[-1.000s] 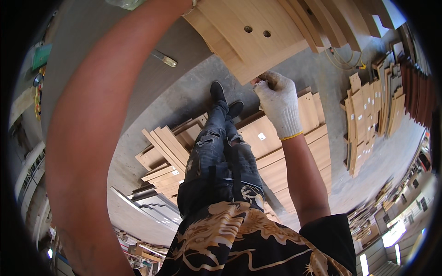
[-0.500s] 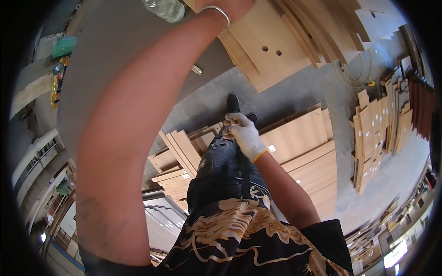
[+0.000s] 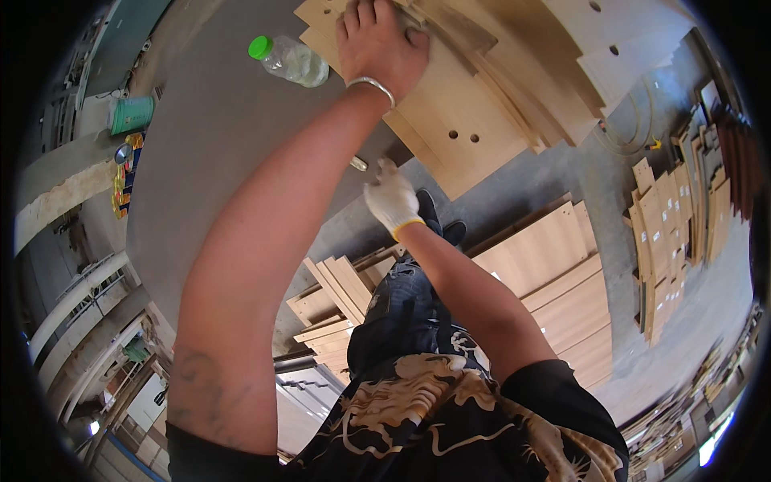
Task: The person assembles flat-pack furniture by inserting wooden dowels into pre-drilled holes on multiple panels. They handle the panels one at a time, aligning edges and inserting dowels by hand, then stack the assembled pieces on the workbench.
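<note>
My bare left hand (image 3: 382,46), with a silver bangle at the wrist, lies palm down on a light wood-coloured panel (image 3: 482,173). Its fingers are stretched and a little apart, and the thumb points right. Two round holes show in the panel near its front end. My right hand (image 3: 391,197) wears a white glove with a yellow cuff and bare fingertips. It hovers by the edge of the grey tabletop (image 3: 209,169), fingers partly bent and apart, with nothing visible in them. Close to its fingertips, a small pale slim tool (image 3: 359,163) rests on the tabletop.
A clear bottle with a green cap (image 3: 297,63) lies on the tabletop left of the panels. More panels are piled at the upper right (image 3: 554,56). Stacked boards (image 3: 554,281) stand on the floor beside my legs, with others (image 3: 662,233) farther right. A yellow-ended hose (image 3: 652,145) lies there.
My right hand has risen from in front of my legs to the tabletop edge. The view has shifted, bringing my whole left hand and the bottle's green cap into sight.
</note>
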`<state>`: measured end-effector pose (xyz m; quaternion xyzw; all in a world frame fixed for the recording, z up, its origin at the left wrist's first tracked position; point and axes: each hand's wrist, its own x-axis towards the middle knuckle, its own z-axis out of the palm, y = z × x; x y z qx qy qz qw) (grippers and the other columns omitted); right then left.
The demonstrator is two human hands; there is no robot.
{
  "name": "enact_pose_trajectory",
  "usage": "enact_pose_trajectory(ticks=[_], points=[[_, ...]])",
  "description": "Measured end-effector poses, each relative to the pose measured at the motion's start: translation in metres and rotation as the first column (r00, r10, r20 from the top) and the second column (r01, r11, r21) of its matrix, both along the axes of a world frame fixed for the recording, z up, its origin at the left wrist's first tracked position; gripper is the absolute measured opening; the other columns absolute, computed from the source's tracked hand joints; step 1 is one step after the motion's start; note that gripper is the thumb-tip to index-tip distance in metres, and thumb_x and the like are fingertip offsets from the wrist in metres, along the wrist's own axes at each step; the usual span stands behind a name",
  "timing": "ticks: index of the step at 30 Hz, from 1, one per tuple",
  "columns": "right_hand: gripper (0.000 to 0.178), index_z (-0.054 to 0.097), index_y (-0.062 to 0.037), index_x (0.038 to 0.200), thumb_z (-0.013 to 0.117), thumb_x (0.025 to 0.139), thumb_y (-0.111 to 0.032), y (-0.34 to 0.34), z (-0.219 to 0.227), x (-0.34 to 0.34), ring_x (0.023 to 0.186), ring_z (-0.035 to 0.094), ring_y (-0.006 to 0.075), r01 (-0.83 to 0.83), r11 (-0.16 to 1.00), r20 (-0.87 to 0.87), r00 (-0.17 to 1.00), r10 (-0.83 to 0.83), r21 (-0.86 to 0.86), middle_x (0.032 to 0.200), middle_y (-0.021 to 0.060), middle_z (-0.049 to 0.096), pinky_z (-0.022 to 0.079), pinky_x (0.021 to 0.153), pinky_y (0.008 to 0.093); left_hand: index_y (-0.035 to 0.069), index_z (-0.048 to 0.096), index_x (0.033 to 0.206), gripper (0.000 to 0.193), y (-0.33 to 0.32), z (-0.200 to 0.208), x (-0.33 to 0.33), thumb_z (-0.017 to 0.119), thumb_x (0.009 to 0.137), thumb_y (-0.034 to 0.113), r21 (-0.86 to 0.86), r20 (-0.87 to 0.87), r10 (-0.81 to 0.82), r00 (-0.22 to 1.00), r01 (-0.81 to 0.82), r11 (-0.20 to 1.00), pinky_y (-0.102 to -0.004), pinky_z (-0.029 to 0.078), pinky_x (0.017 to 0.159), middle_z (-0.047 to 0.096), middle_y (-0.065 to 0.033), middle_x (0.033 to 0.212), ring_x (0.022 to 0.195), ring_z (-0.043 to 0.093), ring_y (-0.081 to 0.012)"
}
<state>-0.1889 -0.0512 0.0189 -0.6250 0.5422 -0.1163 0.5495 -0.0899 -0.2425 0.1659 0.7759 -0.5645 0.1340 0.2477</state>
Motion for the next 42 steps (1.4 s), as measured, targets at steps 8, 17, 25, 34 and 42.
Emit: enact_pose_trajectory(ticks=[8,17,25,34,42], points=[[0.038,0.067,-0.0019,0.126,0.057,0.094,-0.019,0.014,0.021,-0.125,0.099,0.073,0.0381,-0.302,0.949,-0.021,0.952,0.305,0.089,0.114,0.0194,0.075,0.057,0.083,0.044,-0.006,0.047,0.131,0.061,0.003,-0.002,0.005,0.064,0.083,0.027,0.077,-0.072,0.011,0.997,-0.005,0.997,-0.0523,0.025,0.124,0.048,-0.0264,0.145,0.145,0.036,-0.0427],[0.039,0.063,-0.0042,0.133,0.059,0.095,-0.011,-0.053,0.06,-0.341,0.069,0.071,0.0233,0.524,0.692,-0.175,0.841,-0.512,0.496,0.097,0.0132,0.071,0.061,0.059,0.0364,-0.002,0.052,0.136,0.058,0.005,-0.005,0.011,0.065,0.085,0.022,0.037,-0.19,-0.048,0.981,0.056,0.998,-0.0523,0.025,0.125,0.049,-0.0249,0.149,0.148,0.037,-0.0426],[0.044,0.052,0.0014,0.138,0.052,0.094,-0.007,-0.111,0.068,-0.424,0.067,0.07,0.026,0.652,0.55,-0.074,0.677,-0.732,0.522,0.1,0.0161,0.07,0.062,0.057,0.0374,0.002,0.066,0.121,0.028,0.251,-0.13,0.092,0.057,0.101,0.019,0.222,-0.599,0.514,0.614,-0.489,0.843,-0.0433,0.052,0.098,0.069,-0.0147,0.124,0.117,0.066,-0.0333],[0.048,0.053,0.0036,0.141,0.049,0.093,-0.005,-0.331,0.076,-0.514,0.067,0.07,0.0254,0.628,0.643,-0.013,0.72,-0.694,0.439,0.102,0.0179,0.071,0.06,0.056,0.0367,0.006,0.065,0.101,0.012,0.326,-0.148,-0.123,0.068,0.089,0.003,0.154,-0.927,-0.24,-0.289,-0.874,0.46,-0.0277,0.041,0.054,0.069,-0.0072,0.085,0.068,0.059,-0.0152],[0.036,0.06,0.0028,0.132,0.053,0.1,-0.012,-0.543,0.117,-0.504,0.072,0.07,0.0238,0.604,0.711,0.296,0.649,-0.701,0.359,0.105,0.0157,0.071,0.06,0.064,0.0371,0.0,0.066,0.121,0.036,0.073,0.089,-0.068,0.059,0.107,0.032,-0.073,-0.828,0.365,0.425,-0.727,0.683,-0.0341,0.052,0.084,0.073,-0.0109,0.11,0.099,0.068,-0.0197]])
